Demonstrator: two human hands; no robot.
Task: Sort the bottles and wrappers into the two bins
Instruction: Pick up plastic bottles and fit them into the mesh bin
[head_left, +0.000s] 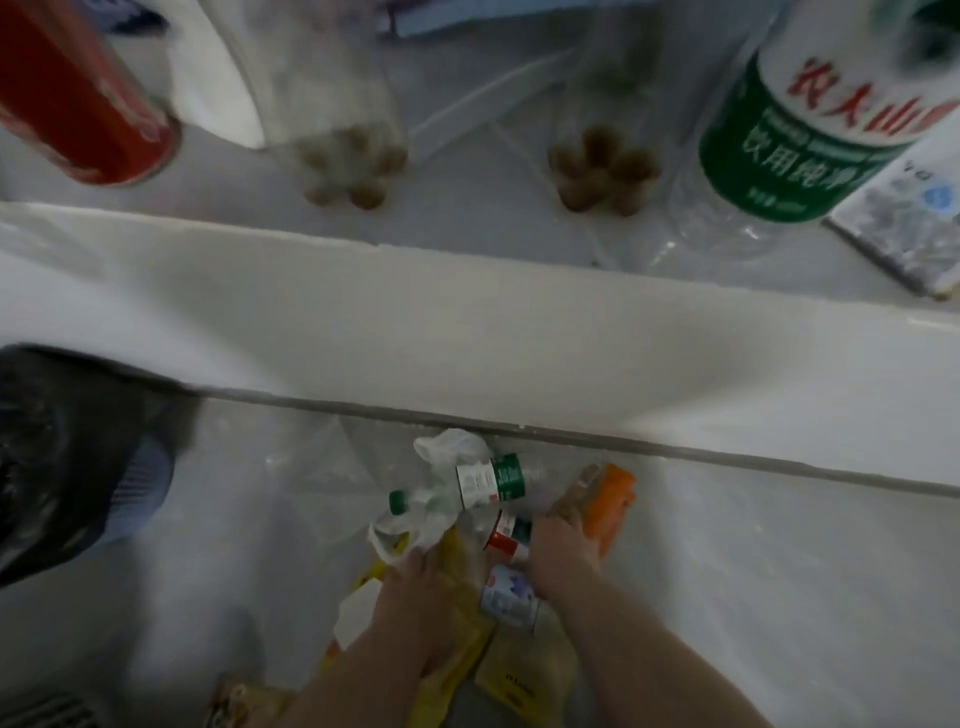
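Note:
A pile of rubbish lies on the floor by the wall. In it a clear bottle with a green cap and green label (483, 480) lies on its side against a white plastic bag (447, 447). My left hand (415, 582) grips the white bag and a yellow wrapper (457, 660). My right hand (561, 551) holds an orange wrapper (608, 504) at its lower end. Between my hands lie a small red-and-white bottle (506, 535) and a blue-and-white packet (509, 597). A bin with a black liner (67, 457) stands at the left.
A white ledge (467, 322) crosses the view above the pile. On the shelf behind it stand a red can (83, 98), two clear bottles with brown bases (343, 161), a large green-labelled water bottle (800, 135) and a packet (909, 218). A brown wrapper (244, 701) lies at the bottom.

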